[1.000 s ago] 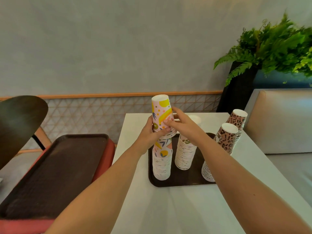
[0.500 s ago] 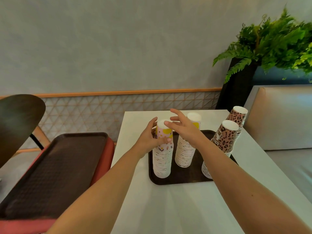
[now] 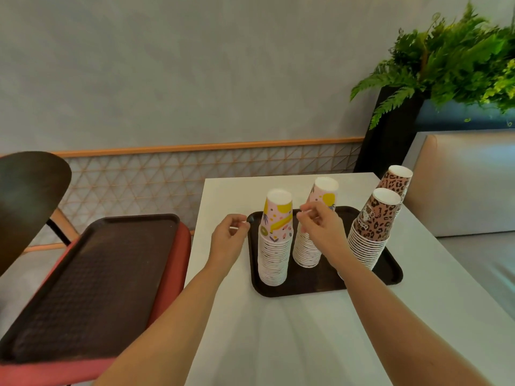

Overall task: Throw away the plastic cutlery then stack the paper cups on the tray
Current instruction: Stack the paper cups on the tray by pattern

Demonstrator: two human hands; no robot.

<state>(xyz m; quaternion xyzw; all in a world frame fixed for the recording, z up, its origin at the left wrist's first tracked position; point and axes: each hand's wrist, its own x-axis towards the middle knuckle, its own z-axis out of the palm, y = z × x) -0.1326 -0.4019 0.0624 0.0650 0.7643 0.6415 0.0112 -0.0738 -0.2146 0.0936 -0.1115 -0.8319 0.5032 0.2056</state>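
— Since you asked for the big things first: what fills most of the view?

— A white table [image 3: 320,330] runs away from the person toward a grey wall. Left of it, a second dark tray [image 3: 94,280] lies on a red chair seat [image 3: 170,285], with nothing on it. A fern [image 3: 451,59] stands in a black planter at the far right corner, beside a pale bench cushion [image 3: 468,182].

— And on the table?

— A dark brown tray [image 3: 298,285] sits near the far half. Four upside-down stacks of paper cups stand there. The front fruit-print stack [image 3: 276,238] is at the tray's left side, upright. The rear fruit-print stack [image 3: 312,240] is just behind and right of it, leaning slightly. A leopard-print stack [image 3: 372,229] stands at the tray's right edge, tilted left. Another leopard-print stack [image 3: 397,181] rises behind it; I cannot tell whether its base is on the tray.

— The hands?

— Both are bare and hold nothing. The left hand [image 3: 228,238] hovers just left of the front fruit-print stack, fingers loosely curled, not touching it. The right hand [image 3: 320,229] hangs in front of the rear fruit-print stack, fingers bent and apart; contact with the cups cannot be judged.

— Any cutlery?

— I see none.
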